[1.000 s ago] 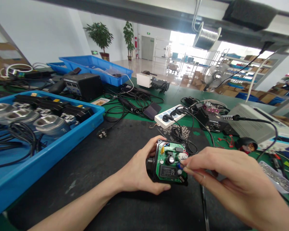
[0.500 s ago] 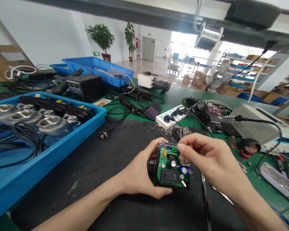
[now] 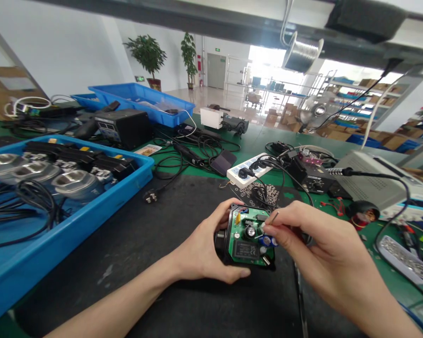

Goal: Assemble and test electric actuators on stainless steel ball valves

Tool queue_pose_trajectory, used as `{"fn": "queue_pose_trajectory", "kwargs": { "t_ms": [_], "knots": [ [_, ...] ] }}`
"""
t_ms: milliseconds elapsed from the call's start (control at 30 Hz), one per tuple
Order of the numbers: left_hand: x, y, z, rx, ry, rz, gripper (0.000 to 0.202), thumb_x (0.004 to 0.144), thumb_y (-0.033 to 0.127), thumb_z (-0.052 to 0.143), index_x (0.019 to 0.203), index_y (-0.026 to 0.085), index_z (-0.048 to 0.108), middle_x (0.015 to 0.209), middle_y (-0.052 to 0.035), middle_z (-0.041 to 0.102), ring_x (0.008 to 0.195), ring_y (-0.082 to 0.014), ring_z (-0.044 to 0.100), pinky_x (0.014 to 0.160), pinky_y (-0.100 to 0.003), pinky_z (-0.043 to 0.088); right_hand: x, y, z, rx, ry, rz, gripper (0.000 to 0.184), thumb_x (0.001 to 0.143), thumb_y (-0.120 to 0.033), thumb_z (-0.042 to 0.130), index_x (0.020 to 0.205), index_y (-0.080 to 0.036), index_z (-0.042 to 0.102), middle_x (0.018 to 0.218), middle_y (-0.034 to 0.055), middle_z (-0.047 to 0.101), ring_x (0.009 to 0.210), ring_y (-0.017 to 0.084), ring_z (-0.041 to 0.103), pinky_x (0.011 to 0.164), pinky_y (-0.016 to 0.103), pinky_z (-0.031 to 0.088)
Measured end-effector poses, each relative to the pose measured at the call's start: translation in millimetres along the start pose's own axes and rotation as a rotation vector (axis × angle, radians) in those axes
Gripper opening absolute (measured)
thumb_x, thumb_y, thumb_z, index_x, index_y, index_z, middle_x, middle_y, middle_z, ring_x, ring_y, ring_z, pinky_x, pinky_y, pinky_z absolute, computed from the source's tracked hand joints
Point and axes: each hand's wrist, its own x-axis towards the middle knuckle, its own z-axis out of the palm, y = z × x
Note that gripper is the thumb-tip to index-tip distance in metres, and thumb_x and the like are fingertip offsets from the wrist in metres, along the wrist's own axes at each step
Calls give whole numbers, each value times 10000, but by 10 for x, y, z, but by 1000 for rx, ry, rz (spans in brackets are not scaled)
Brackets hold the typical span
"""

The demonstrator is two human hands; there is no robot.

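My left hand point(image 3: 202, 251) is wrapped round a black housing point(image 3: 227, 246) above the dark mat. Its open side is turned up and shows a green circuit board point(image 3: 237, 226) with capacitors, a yellow part and a black module. My right hand point(image 3: 308, 239) is closed in a pinch over the board's right side. Between thumb and fingers it holds a thin metal rod point(image 3: 275, 217), which sticks out above the fingertips. What the rod's lower end touches is hard to make out. The right fingers cover the board's upper right corner.
On the left, a blue tray point(image 3: 102, 213) holds metal housings and black cables. Beyond the mat are a white power strip point(image 3: 238, 176), scattered metal nuts point(image 3: 273, 193) and tangled cables. At right are a grey bench instrument point(image 3: 359, 180) and a tub of small metal parts point(image 3: 405, 258).
My right hand has shifted slightly right and down, and the rod has gone from near upright to tilted. My left hand keeps its hold on the housing.
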Motion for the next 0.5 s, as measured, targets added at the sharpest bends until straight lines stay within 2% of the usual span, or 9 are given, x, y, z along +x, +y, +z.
{"fn": "queue_pose_trajectory", "kwargs": {
  "t_ms": [233, 500],
  "knots": [
    [11, -6, 0, -26, 16, -12, 1050, 607, 249, 925, 1481, 272, 344, 1380, -67, 597, 1242, -290, 630, 1148, -431, 462, -22, 11, 12, -84, -4, -74, 100, 976, -150, 640, 1009, -243, 627, 897, -24, 656, 794, 91, 588, 710, 222, 426],
    [23, -29, 7, -144, 25, -31, 1073, 631, 240, 934, 1507, 272, 314, 1406, -88, 587, 1298, -307, 606, 1157, -454, 455, -2, 52, 67, -92, 66, -10, 94, 964, -168, 666, 1015, -241, 634, 919, -42, 669, 811, 72, 612, 744, 203, 449]
  ]
}}
